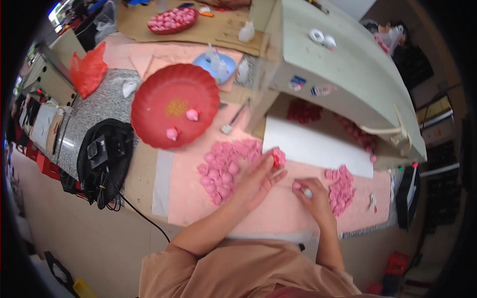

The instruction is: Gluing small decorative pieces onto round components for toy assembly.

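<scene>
Pinching a small pink-and-red piece (278, 157) between thumb and fingers, the left hand (256, 182) is over the middle of the desk's (107, 107) front part; its other fingers are loosely spread. The right hand (318, 199), nearer the desk's front edge, grips a small whitish tube (308, 192) with a pink end. Both are above a pink sheet (278, 213) reaching that edge. A heap of pink pieces (217, 171) lies just left of the left hand, a smaller heap (342, 192) just right of the right hand. Toward the desk's left edge, a red fluted dish (159, 99) contains two pink pieces (192, 114). A brush (227, 128) lies beside the dish.
</scene>
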Available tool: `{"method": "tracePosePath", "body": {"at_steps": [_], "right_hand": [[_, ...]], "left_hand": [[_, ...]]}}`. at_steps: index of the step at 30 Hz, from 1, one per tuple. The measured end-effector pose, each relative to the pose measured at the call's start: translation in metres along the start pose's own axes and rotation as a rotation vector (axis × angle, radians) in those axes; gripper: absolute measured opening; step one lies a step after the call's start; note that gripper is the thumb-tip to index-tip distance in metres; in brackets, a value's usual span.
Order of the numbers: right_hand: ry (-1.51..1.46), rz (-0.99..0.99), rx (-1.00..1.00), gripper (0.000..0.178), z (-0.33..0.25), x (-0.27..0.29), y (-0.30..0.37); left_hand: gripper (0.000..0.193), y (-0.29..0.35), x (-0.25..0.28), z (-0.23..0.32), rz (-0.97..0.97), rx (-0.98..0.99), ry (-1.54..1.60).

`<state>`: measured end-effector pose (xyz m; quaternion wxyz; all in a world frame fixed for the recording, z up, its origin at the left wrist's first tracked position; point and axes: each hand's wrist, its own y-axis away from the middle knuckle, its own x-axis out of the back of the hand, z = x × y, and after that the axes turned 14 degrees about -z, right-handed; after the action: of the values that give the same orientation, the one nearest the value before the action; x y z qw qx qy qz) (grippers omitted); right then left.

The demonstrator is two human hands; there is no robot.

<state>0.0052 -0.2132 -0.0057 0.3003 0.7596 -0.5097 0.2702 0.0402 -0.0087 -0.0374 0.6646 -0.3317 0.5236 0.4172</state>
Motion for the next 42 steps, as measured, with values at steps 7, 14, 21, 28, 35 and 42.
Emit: {"method": "tracePosePath", "body": {"at_steps": [7, 14, 21, 28, 35, 42], "right_hand": [[-0.006, -0.079, 0.008, 0.029, 0.009, 0.011, -0.014], [0.024, -0.021, 0.059, 0.031, 0.014, 0.0, 0.0], [-0.184, 0.119, 0.002, 0.025, 0.002, 0.006, -0.003], [-0.129, -0.015, 0.14, 0.027, 0.008, 0.0, -0.025], [-0.009, -0.081, 0.38, 0.037, -0.038, -0.03, -0.048], [0.137, -0.215, 0.213, 0.042, -0.041, -0.035, -0.036]], "left_hand": [[0.017, -0.011, 0.006, 0.014, 0.038, -0.071, -0.064], [0.02, -0.008, 0.007, 0.004, 0.086, -0.043, -0.042], [0.02, -0.003, 0.006, -0.002, 0.058, 0.034, -0.056], [0.024, -0.021, 0.008, 0.021, 0.064, -0.087, -0.043], [0.023, -0.005, 0.005, 0.047, -0.063, -0.216, 0.03], [0.02, 0.006, 0.003, 0.032, 0.085, -0.146, 0.071]]}}
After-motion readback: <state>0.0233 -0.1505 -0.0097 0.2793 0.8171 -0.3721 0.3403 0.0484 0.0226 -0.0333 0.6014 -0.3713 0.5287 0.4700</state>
